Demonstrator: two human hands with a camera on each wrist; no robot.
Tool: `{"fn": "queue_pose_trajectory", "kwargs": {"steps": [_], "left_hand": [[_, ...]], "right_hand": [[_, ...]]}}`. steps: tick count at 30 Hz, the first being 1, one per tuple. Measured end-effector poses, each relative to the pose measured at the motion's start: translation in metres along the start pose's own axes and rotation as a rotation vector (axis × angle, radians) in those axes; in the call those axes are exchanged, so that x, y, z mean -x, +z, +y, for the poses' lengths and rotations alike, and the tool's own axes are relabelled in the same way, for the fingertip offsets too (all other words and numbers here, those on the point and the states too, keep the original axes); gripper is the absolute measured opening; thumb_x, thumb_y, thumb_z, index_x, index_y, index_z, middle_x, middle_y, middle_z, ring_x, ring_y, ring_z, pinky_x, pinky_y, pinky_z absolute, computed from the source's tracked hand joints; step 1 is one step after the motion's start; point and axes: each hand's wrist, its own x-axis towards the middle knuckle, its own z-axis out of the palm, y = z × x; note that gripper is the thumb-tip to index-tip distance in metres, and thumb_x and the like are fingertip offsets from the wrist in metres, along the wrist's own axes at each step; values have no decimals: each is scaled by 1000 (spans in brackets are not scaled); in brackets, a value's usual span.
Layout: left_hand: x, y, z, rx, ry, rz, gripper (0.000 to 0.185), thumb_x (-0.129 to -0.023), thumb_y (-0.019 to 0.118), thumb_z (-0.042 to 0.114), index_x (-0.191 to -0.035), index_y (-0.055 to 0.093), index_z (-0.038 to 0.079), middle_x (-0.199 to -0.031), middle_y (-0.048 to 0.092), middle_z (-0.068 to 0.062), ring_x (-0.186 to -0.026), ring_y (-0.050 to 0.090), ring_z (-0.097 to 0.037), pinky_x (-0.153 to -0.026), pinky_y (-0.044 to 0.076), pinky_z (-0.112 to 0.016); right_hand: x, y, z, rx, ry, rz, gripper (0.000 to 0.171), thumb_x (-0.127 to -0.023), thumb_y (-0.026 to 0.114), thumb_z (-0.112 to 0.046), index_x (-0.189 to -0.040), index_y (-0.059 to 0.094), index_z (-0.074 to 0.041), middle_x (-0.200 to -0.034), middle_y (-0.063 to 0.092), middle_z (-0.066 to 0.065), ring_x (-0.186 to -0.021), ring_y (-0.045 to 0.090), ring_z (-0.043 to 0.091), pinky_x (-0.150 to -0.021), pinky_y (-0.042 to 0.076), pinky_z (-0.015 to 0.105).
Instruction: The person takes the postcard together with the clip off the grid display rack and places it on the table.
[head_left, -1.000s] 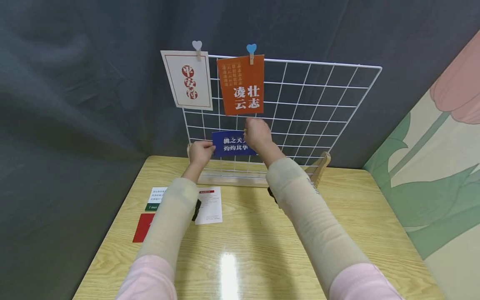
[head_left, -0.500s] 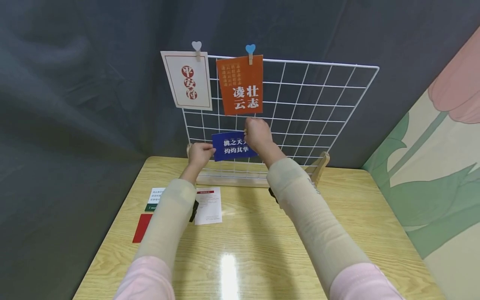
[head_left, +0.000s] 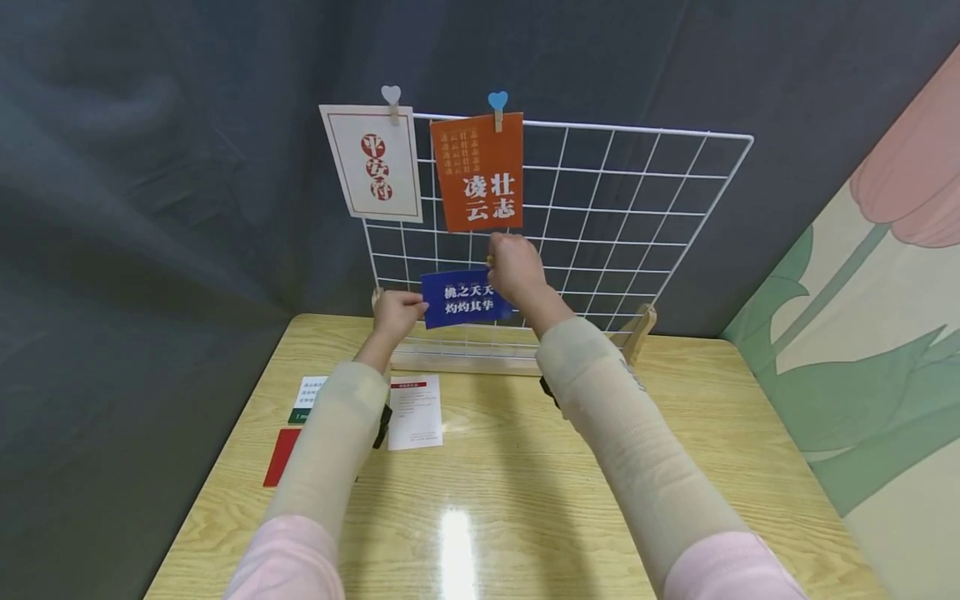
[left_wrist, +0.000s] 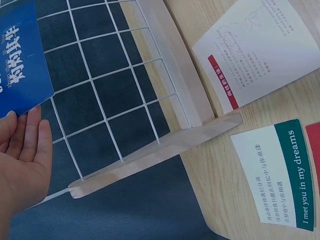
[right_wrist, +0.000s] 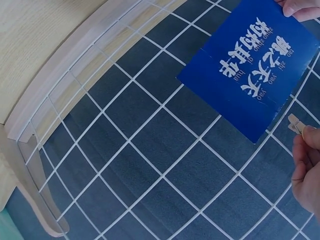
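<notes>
In the head view, my left hand [head_left: 397, 315] pinches the left end of a blue card [head_left: 461, 298] with white Chinese characters. The card lies against the lower part of a white wire grid [head_left: 622, 208]. The left wrist view shows thumb and fingers at the card's corner. My right hand [head_left: 517, 268] is at the card's right end and hides part of it. In the right wrist view it pinches a small wooden clothespin [right_wrist: 295, 123], just off the card's edge. Above, a white card [head_left: 399, 183] and an orange card [head_left: 457, 154] hang from the grid's top bar by heart-topped clothespins.
The grid stands in a wooden base [head_left: 450, 360] at the back of the wooden table [head_left: 525, 500]. A white printed card [head_left: 416, 417], a white-and-green card [left_wrist: 295, 175] and a red card [head_left: 281, 457] lie left on the table. A dark curtain [head_left: 187, 167] hangs behind.
My left hand has moved slightly down and left, and the blue card's left end has dropped with it, showing more of its lower edge. My right hand has stayed nearly in place.
</notes>
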Motion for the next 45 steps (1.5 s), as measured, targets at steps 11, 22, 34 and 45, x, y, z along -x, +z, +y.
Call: {"fn": "queue_pose_trajectory", "kwargs": {"steps": [11, 22, 34, 45], "left_hand": [[-100, 42, -158, 46, 86, -32, 29, -64, 75, 33, -86, 70, 15, -82, 65, -4, -64, 61, -12, -55, 49, -22], [-31, 19, -86, 59, 58, -84, 23, -72, 71, 21, -87, 68, 4, -80, 64, -10, -68, 60, -19, -58, 49, -28], [45, -3, -4, -12, -27, -79, 17, -79, 61, 4, -92, 64, -6, -81, 63, -16, -68, 58, -18, -60, 48, -24], [-36, 42, -173, 97, 24, -108, 21, -73, 69, 25, -84, 69, 7, -77, 63, -9, -62, 58, -20, -53, 49, -30]], "right_hand": [[8, 1, -4, -52, -47, 62, 10, -72, 56, -1, -81, 52, -3, -80, 56, 9, -82, 51, 26, -75, 40, 35], [19, 12, -2, -104, -54, 76, 6, -80, 55, -5, -85, 53, -1, -83, 57, 9, -81, 50, 25, -75, 41, 34], [39, 31, 7, -142, -79, 138, 6, -78, 55, -2, -83, 57, -1, -80, 58, 10, -77, 51, 25, -71, 42, 35], [58, 47, 21, -170, -65, 142, 8, -78, 56, -3, -85, 58, 1, -79, 58, 11, -76, 51, 26, -70, 43, 35]]}}
